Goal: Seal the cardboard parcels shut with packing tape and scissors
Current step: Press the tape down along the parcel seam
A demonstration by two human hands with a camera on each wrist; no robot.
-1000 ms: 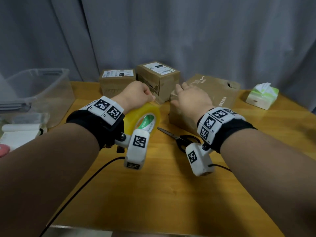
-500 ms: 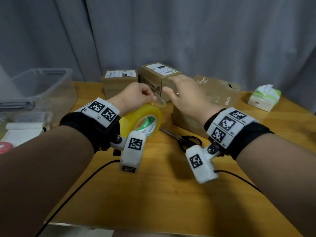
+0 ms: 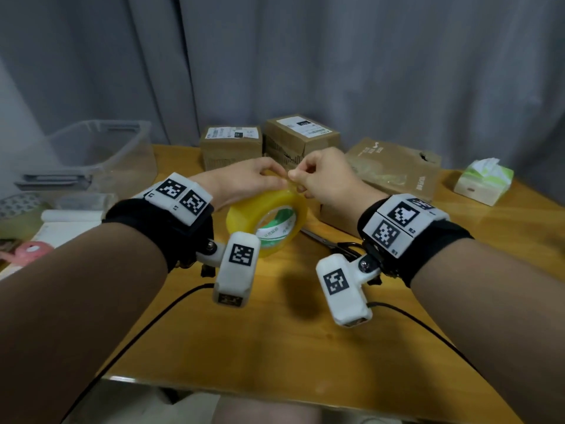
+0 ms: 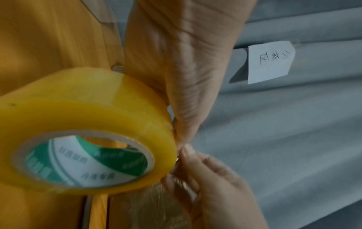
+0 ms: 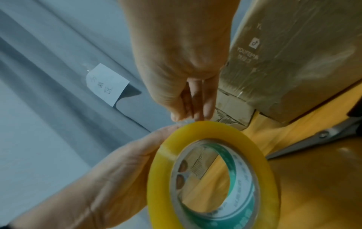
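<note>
My left hand [image 3: 263, 174] grips a yellow packing tape roll [image 3: 266, 209] from above, lifted off the table. My right hand [image 3: 298, 177] meets it at the top of the roll, where thumb and fingers pinch the tape's loose end. In the left wrist view the tape roll [image 4: 78, 117] fills the lower left, with my right hand's fingers [image 4: 188, 156] at its edge. The right wrist view looks through the tape roll [image 5: 160, 178]. Scissors [image 3: 330, 243] lie on the table below my right wrist. A large brown parcel [image 3: 397, 169] lies behind my right hand.
Two small labelled cardboard boxes [image 3: 230, 145] [image 3: 301, 136] stand at the back by the grey curtain. A clear plastic bin [image 3: 101, 151] sits at the left, and a tissue pack [image 3: 483, 182] at the right. Black cables trail across the wooden table [image 3: 275, 347].
My right hand left the large parcel and came left to the roll, where it now pinches the tape end. The left hand has kept hold of the roll.
</note>
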